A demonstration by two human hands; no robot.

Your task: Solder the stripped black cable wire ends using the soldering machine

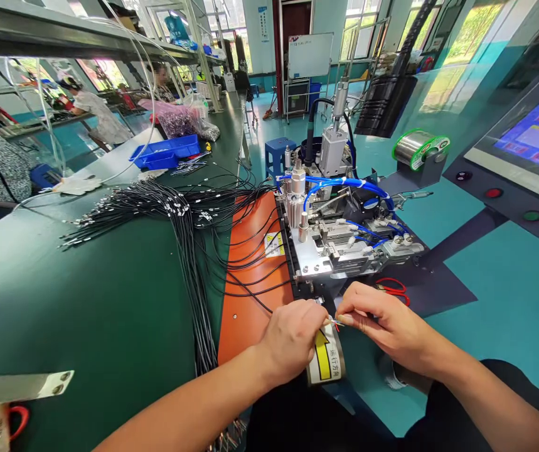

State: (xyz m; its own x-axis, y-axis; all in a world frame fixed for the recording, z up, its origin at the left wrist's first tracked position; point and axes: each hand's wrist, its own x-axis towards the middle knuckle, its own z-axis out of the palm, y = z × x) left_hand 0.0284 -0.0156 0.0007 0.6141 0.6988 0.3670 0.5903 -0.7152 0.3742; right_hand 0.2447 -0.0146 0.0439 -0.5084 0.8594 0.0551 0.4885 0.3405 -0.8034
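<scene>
My left hand is closed around the end of a black cable, which comes in from the left over the orange plate. Thin coloured wires stick out past its fingertips. With thumb and forefinger, my right hand pinches at the tips of these wires. Just below the fingers is a label with a yellow arrow. Directly beyond both hands stands a metal machine with cylinders and blue air tubes. Several black cables run from its edge across the orange plate.
A large bundle of black cables lies on the green table. Blue trays sit farther back. Red-handled scissors lie beside the machine. A solder spool and a control panel are at right. People work at far left.
</scene>
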